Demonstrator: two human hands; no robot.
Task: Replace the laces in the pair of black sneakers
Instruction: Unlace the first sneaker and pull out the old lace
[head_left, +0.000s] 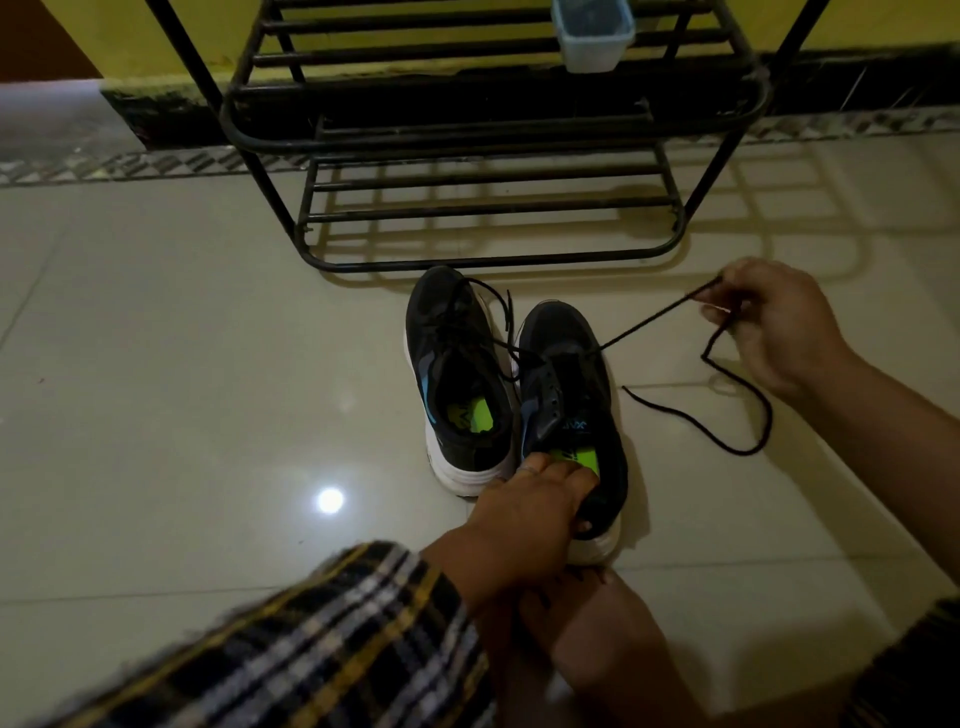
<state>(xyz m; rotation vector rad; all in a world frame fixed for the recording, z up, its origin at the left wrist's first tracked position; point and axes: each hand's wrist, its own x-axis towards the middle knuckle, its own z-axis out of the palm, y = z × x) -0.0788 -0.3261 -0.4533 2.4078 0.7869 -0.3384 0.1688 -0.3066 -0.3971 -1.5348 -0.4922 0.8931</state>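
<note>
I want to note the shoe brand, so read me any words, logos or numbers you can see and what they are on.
Right sneaker tongue: short light lettering, seen upside down, too blurred to read.
Left sneaker green insole: a dark logo shape, no readable letters.
Right sneaker's green insole: a dark mark, partly covered by the left hand, unreadable.
Plastic tub on the rack: no text visible.

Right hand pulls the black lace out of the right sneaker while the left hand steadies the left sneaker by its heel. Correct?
Not quite. In the head view the left hand grips the heel of the right sneaker, the same shoe whose black lace the right hand pulls. The left sneaker is untouched.
</note>
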